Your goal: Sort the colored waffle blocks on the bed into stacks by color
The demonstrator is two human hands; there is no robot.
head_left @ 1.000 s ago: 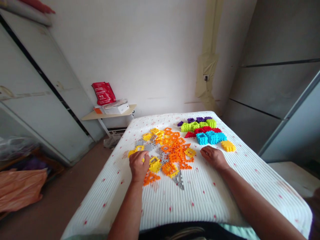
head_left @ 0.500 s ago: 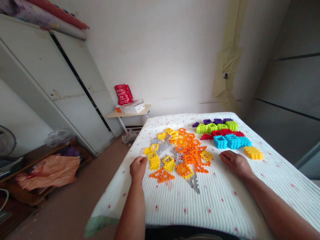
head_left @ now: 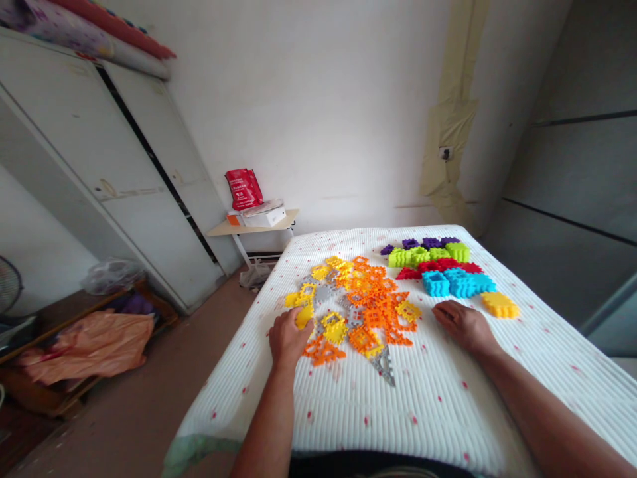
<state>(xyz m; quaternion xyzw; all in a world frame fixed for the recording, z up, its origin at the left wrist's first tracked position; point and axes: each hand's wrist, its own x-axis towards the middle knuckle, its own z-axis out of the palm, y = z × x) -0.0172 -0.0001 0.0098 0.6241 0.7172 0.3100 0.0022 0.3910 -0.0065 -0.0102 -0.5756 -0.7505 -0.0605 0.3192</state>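
My left hand [head_left: 288, 338] has its fingers curled onto a yellow piece [head_left: 304, 317] at the left edge of the loose pile [head_left: 363, 302], pinching it as far as I can tell; its long axis I cannot make out. My right hand [head_left: 460, 323] lies flat on the bed [head_left: 423, 398], fingers loosely together, just right of the pile. Beyond it, toward the far right corner, stand five sorted groups: a yellow stack [head_left: 500, 305], blue blocks [head_left: 458, 283], red [head_left: 438, 267], green [head_left: 428, 254] and purple [head_left: 423, 243].
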